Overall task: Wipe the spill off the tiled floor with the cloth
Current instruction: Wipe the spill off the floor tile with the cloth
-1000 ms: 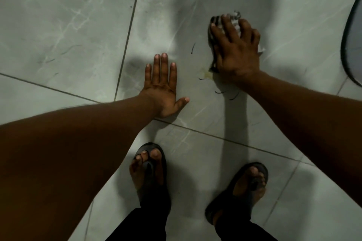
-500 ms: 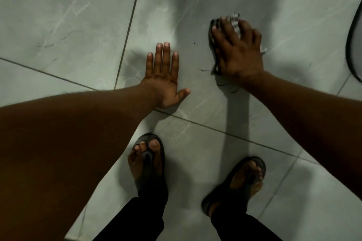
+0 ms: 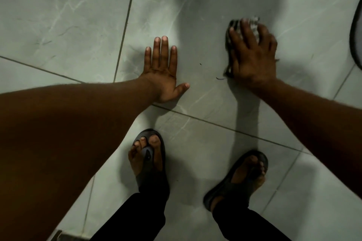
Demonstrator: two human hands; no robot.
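Left hand (image 3: pixel 162 76) lies flat on the grey tiled floor (image 3: pixel 68 15) mid-frame, fingers straight, holding nothing; right hand (image 3: pixel 252 58), upper right, presses spread fingers onto the crumpled cloth (image 3: pixel 254 22); dark shreds (image 3: pixel 219 78) lie just beside it.

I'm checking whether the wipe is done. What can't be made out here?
Head view only.
Spill: none plainly visible; the floor under the cloth and right hand is hidden.
Cloth: mostly covered by that hand, motion-blurred.
Dark curved object: cut off by the right edge.
Dark strands beside the cloth: too small to identify.
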